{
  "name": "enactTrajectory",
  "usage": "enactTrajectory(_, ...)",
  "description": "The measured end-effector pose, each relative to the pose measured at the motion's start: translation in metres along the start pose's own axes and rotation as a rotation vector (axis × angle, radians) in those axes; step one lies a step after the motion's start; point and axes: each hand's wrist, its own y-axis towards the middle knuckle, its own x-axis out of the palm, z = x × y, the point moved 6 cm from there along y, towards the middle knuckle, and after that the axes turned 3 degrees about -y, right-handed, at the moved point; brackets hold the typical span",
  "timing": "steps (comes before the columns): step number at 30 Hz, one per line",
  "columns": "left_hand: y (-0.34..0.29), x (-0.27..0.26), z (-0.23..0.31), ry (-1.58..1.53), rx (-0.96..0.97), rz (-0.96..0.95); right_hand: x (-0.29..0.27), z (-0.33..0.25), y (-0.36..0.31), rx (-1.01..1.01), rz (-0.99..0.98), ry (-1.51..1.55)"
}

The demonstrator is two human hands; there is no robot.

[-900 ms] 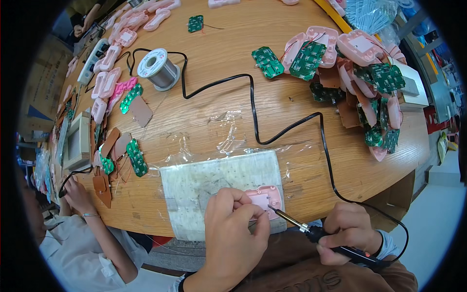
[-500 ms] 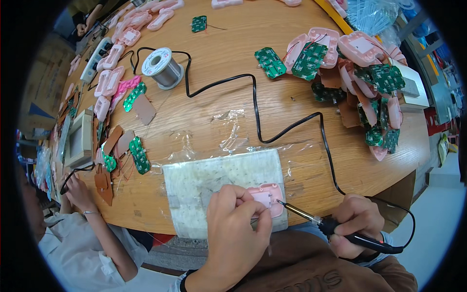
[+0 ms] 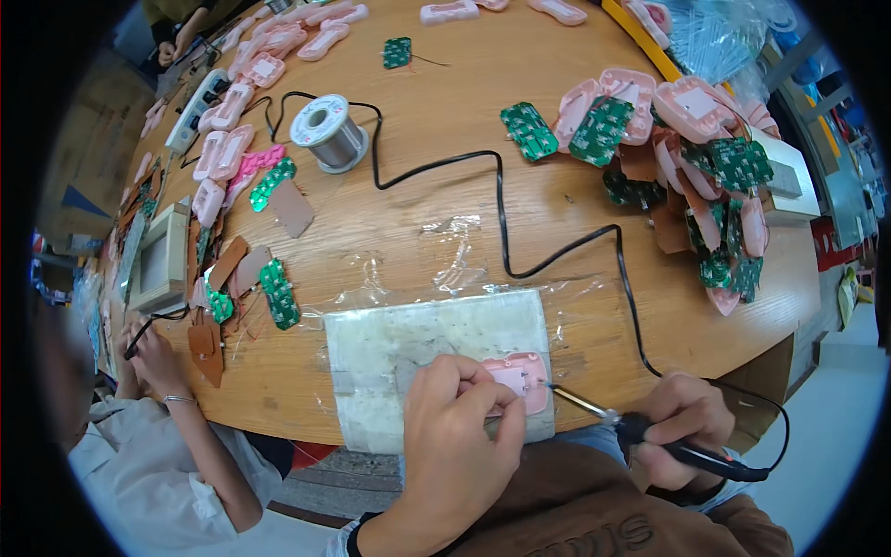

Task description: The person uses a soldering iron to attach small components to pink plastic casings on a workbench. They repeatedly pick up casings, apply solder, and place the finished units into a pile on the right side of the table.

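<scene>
Pink shell (image 3: 535, 400) adjoins left hand (image 3: 458, 436), grip unclear; right hand (image 3: 682, 422) clutches soldering iron (image 3: 635, 428) nearby.

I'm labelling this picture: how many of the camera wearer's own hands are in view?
2: the left hand at the pink shell on the pale mat, and the right hand gripping the soldering iron. Both show plainly.

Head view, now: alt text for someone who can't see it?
A person's right hand holds a black-handled soldering iron, its tip near a pink plastic shell on a pale mat; the left hand covers the shell's left side. Around them on the wooden table are a spool of solder wire, green circuit boards and more pink shells.
</scene>
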Motion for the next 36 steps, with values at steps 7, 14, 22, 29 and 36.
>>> enactTrajectory(7, 0.056, -0.082, 0.008, 0.031, 0.093, 0.319, -0.019, 0.002, 0.003, 0.008, 0.159, 0.0)
enactTrajectory(14, 0.113, -0.162, -0.049, 0.297, -0.094, 0.382, -0.027, 0.004, -0.003, 0.074, 0.206, -0.037)
enactTrajectory(22, 0.079, -0.158, -0.091, 1.03, -0.012, 0.258, -0.025, 0.009, -0.001, 0.052, 0.209, -0.056)
enactTrajectory(29, 0.051, -0.149, -0.119, 0.67, -0.319, 0.285, -0.027, 0.009, -0.001, 0.083, 0.161, -0.043)
enactTrajectory(36, 0.032, -0.15, -0.044, 0.167, 0.101, 0.447, -0.027, 0.001, 0.0, 0.104, 0.492, 0.071)
